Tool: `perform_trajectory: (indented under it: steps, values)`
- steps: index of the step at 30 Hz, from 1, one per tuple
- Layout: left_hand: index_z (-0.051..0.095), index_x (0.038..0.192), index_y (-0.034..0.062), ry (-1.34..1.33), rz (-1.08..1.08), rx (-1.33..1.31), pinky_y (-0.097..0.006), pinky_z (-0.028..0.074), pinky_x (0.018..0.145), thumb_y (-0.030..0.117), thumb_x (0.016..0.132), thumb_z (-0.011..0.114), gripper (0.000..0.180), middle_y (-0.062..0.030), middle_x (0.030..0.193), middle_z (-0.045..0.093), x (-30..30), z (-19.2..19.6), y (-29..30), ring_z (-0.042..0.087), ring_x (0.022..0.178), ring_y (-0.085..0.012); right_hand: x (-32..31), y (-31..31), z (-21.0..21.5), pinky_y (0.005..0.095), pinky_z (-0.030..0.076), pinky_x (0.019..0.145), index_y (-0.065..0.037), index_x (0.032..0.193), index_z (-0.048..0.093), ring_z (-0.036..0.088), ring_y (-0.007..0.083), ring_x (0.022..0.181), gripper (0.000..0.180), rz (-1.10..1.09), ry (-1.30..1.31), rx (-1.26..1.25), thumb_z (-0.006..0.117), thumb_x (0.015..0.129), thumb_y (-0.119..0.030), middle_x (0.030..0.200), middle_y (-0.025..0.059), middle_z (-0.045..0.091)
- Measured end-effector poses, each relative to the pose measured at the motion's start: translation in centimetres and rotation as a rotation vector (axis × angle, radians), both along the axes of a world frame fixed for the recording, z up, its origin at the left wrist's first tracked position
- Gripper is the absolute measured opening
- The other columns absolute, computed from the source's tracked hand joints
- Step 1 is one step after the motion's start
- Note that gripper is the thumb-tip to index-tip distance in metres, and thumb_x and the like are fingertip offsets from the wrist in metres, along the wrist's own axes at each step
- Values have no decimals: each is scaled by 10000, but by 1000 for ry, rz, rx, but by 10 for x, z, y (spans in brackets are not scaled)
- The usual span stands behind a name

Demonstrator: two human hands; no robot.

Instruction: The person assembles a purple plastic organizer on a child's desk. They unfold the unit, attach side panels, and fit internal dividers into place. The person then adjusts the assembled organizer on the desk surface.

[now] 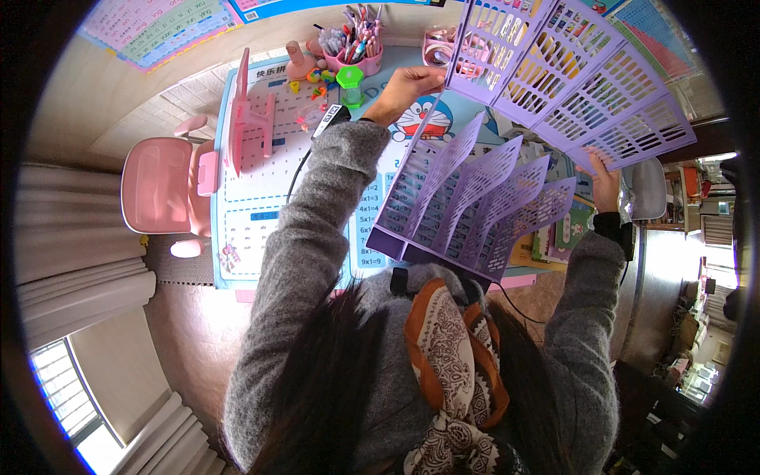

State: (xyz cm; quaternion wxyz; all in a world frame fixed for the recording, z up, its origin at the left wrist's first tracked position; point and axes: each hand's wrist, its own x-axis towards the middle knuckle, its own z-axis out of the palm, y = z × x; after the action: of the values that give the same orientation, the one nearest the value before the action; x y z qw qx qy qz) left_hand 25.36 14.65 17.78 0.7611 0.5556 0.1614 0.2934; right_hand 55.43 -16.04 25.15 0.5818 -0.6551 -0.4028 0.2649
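Note:
A purple file rack (pixel 427 257) with several slotted upright dividers (pixel 483 174) stands on the desk right in front of my body. Over its far side, a large purple slotted panel (pixel 538 125) is held up at a tilt. My left hand (pixel 408 91) is closed on the panel's left edge, with thumb and fingers pinching it. Around the panel's lower right edge, the fingers of my right hand (pixel 603 180) are curled, partly hidden by it. Whether the panel is joined to the rack cannot be made out.
The desk (pixel 245 202) bears a printed blue-and-white mat. Toward the back are a pink pen holder (pixel 356 63), a green hourglass (pixel 350 85) and small toys (pixel 317 77). A pink stand (pixel 237 119) rises at left, beside a pink chair (pixel 158 186). Books (pixel 566 233) lie right of the rack.

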Motion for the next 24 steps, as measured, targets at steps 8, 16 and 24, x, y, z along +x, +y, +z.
perform_trajectory:
  steps: [8, 16, 24]
  values:
    - [635, 1055, 0, 0, -23, 45, -262, 485, 862, 140, 886, 590, 224, -49, 978, 643, -2, -3, 0, 604, 903, -125, 0, -3, 1, 326, 559, 676, 3, 1012, 615, 595, 175, 903, 188, 37, -31, 13, 572, 890, -134, 1010, 73, 602]
    - [613, 1094, -1, 72, -43, 168, -267, 442, 901, 120, 876, 596, 250, -51, 1029, 633, -14, -1, 4, 574, 977, -135, -9, 8, 5, 309, 548, 669, 4, 940, 617, 590, 160, 871, 147, 52, -95, -7, 565, 894, -125, 994, 81, 600]
    - [582, 1144, -22, 108, 30, 340, -301, 453, 880, 156, 856, 610, 339, -102, 1081, 634, -22, -16, -2, 584, 1017, -175, -13, 22, 1, 304, 543, 671, 11, 948, 626, 593, 149, 817, 174, 88, -122, 2, 552, 906, -140, 969, 82, 607]
